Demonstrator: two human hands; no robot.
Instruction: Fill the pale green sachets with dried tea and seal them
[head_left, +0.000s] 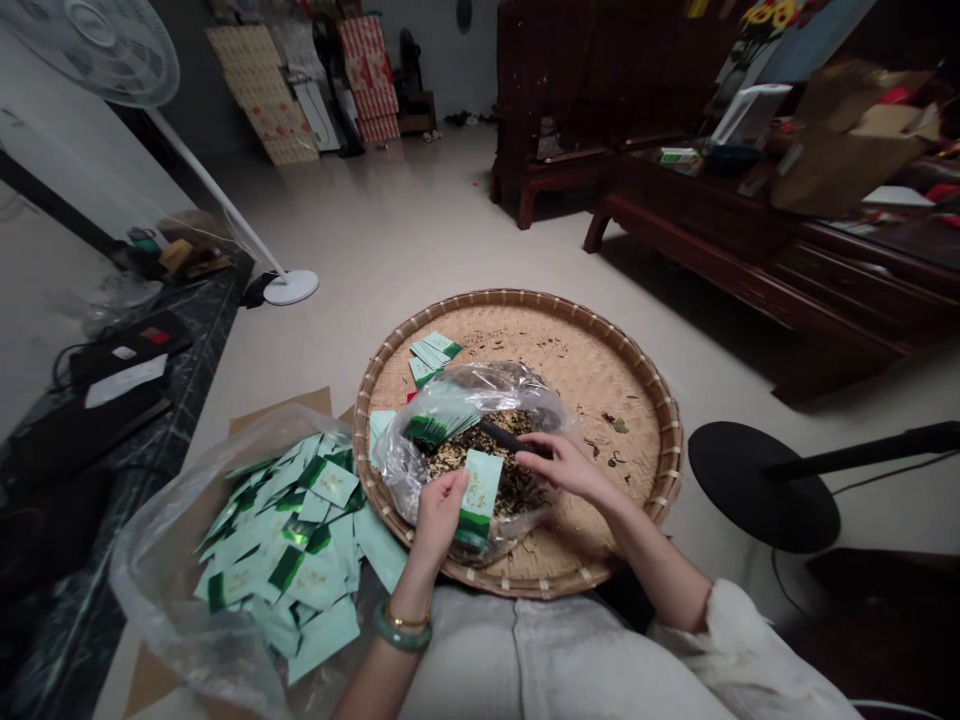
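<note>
Pinched in my left hand [442, 512] is a mint-green sachet [481, 485] with a dark green band. My right hand [559, 462] is closed round the black handle of a scoop-like tool [504, 436]; its far end is hard to make out. Both hands are over a clear plastic bag [397, 470] with its mouth spread wide, holding dried, dark and yellowish loose tea-like material [517, 497]. A fanned stack of green sachets [450, 412] lies at the bag's left side. Underneath is a round woven bamboo tray [622, 375], resting at my lap.
Left of the tray, a large clear bag [161, 560] in a cardboard box holds a heap of green sachets [300, 540]. More sachets [433, 350] and scattered leaf bits lie on the tray. A black round stand base [761, 485] is at right, a white fan [289, 287] at left, dark wooden furniture [720, 235] behind.
</note>
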